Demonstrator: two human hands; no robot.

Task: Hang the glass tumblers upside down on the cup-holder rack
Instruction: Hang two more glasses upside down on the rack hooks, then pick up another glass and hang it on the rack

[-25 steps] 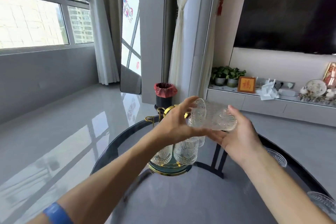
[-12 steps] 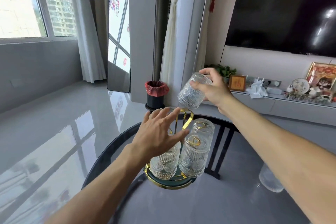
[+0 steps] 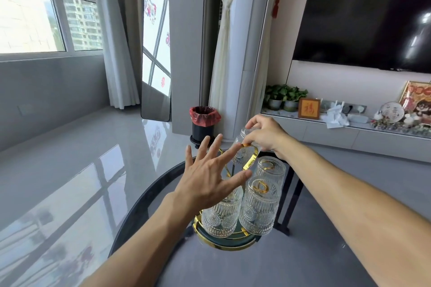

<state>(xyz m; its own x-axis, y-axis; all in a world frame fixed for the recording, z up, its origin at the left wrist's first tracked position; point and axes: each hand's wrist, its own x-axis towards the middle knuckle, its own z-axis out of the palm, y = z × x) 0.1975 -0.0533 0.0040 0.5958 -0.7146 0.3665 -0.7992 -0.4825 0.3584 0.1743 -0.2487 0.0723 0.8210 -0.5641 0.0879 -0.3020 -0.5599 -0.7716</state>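
1. The right hand [image 3: 263, 134] gripped a glass tumbler [image 3: 242, 149] upside down, above the rack's gold loop [image 3: 250, 158].
2. I judged seating it on a free peg came next.
3. The left hand [image 3: 210, 179] hovered splayed, empty, crowding three hung tumblers [image 3: 258, 207].
4. The rack [image 3: 224, 241] stood near the table's far edge [image 3: 149, 196].

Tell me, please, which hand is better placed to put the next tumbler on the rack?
The right hand. Its fingers already grip a tumbler at the back of the gold rack. The left hand is open with spread fingers, holding nothing, in front of the hung tumblers.
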